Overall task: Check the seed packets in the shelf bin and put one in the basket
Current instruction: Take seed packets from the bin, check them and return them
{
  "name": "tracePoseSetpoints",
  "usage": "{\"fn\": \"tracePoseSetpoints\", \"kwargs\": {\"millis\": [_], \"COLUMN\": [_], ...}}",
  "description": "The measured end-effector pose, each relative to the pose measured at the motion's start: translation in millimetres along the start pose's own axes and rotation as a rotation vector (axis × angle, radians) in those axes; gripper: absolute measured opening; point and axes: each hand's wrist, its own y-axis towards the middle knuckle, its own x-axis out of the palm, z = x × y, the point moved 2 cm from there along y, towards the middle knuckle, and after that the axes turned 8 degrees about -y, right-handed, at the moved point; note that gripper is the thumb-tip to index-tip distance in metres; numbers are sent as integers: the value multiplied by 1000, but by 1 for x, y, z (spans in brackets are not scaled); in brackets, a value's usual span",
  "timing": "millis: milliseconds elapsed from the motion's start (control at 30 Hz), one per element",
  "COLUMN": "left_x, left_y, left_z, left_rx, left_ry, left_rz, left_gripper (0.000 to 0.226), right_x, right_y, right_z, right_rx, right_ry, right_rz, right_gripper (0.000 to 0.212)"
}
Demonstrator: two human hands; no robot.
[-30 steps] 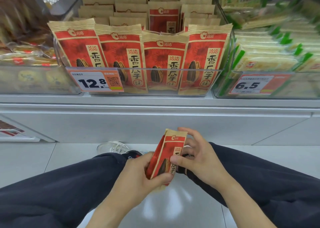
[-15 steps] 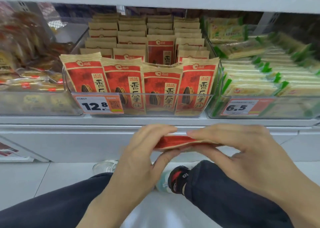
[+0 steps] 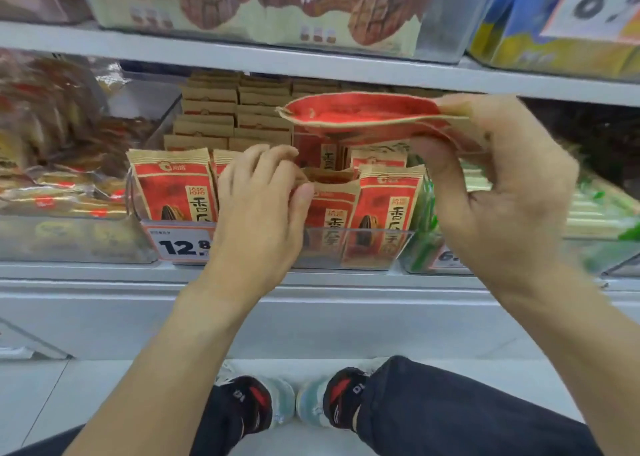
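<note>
A clear shelf bin (image 3: 360, 248) holds several red and tan seed packets standing in rows. My right hand (image 3: 498, 192) pinches one red seed packet (image 3: 360, 116) by its end and holds it flat above the bin. My left hand (image 3: 259, 199) reaches into the front row and pinches the top of another packet (image 3: 332, 210), second from the right. The front left packet (image 3: 171, 189) and front right packet (image 3: 389, 210) stand upright. No basket is in view.
A price tag reading 12.8 (image 3: 181, 246) hangs on the bin's front. Neighbouring bins hold brown snack bags (image 3: 52, 137) at left and green-edged packs (image 3: 595, 210) at right. An upper shelf (image 3: 311, 64) runs just above the held packet. My shoes (image 3: 294, 403) stand on the floor below.
The packet went from both hands at my lap up to the shelf. My left hand has let go of it and now pinches a packet in the bin.
</note>
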Motion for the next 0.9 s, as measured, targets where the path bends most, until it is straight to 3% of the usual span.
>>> {"fn": "tracePoseSetpoints", "kwargs": {"millis": [100, 167, 367, 533, 900], "left_x": [-1, -3, -9, -6, -1], "left_y": [-2, -3, -6, -4, 11], "left_z": [0, -5, -8, -6, -1], "left_rx": [30, 67, 62, -17, -101], "left_ry": [-7, 9, -20, -56, -80], "left_rz": [34, 27, 12, -5, -133], "left_gripper": [20, 17, 17, 41, 78], "right_x": [20, 34, 57, 89, 140], "right_y": [46, 47, 63, 80, 100], "right_z": [-4, 6, 8, 12, 21], "right_rx": [43, 39, 119, 167, 278], "right_ry": [30, -101, -153, -317, -265], "right_rz": [-78, -173, -493, -863, -1199], "right_gripper": [13, 15, 19, 19, 31]}}
